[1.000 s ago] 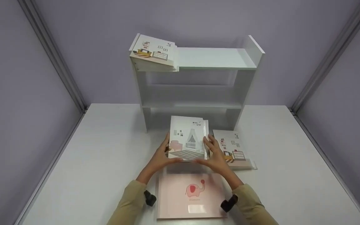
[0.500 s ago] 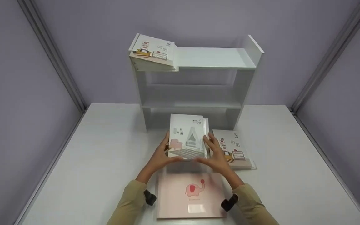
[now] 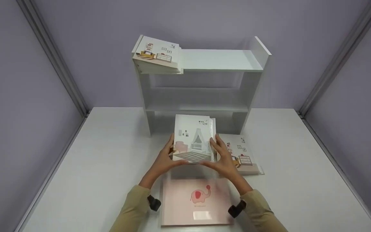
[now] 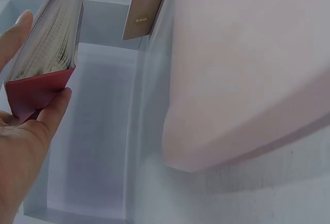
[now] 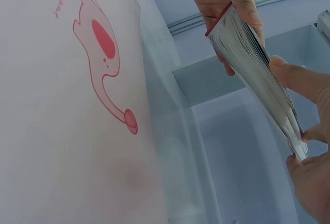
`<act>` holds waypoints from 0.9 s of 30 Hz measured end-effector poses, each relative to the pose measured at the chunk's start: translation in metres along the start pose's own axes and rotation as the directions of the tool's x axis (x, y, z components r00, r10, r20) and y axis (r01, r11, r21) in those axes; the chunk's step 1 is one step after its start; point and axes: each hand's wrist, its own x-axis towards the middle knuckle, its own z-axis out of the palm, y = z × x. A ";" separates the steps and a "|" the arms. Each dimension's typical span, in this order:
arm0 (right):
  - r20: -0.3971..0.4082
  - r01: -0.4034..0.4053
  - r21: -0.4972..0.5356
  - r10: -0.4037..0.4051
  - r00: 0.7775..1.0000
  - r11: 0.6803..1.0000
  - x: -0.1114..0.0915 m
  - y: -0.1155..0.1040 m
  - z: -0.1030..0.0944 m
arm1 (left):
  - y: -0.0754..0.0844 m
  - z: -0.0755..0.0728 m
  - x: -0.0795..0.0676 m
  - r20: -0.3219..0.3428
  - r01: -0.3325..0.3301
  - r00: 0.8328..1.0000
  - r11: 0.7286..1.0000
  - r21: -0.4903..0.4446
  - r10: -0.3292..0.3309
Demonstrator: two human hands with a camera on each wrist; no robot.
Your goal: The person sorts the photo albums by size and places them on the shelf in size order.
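Observation:
A photo album (image 3: 192,137) with a tent and pink armchair on its white cover is held up in front of the shelf unit. My left hand (image 3: 163,162) grips its left side, the thumb along the near edge and fingers under the red spine (image 4: 38,92). On the opposite side, my right hand (image 3: 223,162) grips the thin page edge, its thumb also at the near edge. Seen from the right wrist, the leaves (image 5: 252,64) form a wedge that narrows away from the spine. Beneath the forearms lies a pink elephant-print album (image 3: 179,206), flat on the table.
A white shelf unit (image 3: 222,61) stands at the back of the table (image 3: 108,154). Similar albums (image 3: 158,53) lie stacked and tilted at its top left. More albums with a yellow-furniture cover (image 3: 245,149) lie right of my right hand. Grey walls (image 3: 18,96) enclose the table.
Both hands have moved the tent-cover photo album slightly farther from me, toward the shelf unit, keeping the same grip. The other albums stay where they were.

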 end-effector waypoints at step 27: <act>-0.023 0.058 -0.015 -0.058 0.998 0.998 0.005 -0.009 -0.008 | 0.033 -0.002 -0.004 -0.002 -0.056 0.998 0.998 0.007 0.056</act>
